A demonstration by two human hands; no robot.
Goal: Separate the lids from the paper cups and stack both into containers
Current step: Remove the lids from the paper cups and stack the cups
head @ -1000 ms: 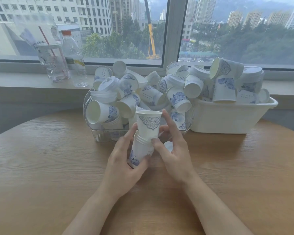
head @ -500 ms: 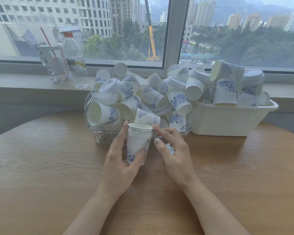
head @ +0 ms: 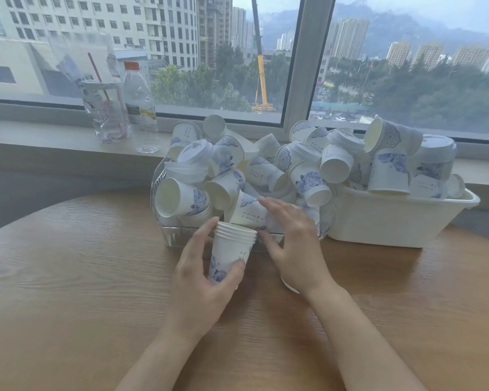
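Left to right on wooden table [head: 68, 277]: left hand [head: 198, 277] grasping upright stack of nested paper cups [head: 230, 251], just before clear basket [head: 178, 238] heaped with loose cups; right hand [head: 291, 244] released, fingers extended, touching lying cup [head: 247, 211] at basket's front; white tub [head: 393, 221] of lidded cups, far right.

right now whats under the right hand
Under the right hand a cup lies tilted in the clear basket. By the wrist, a white rim shows on the table; the rest is covered.
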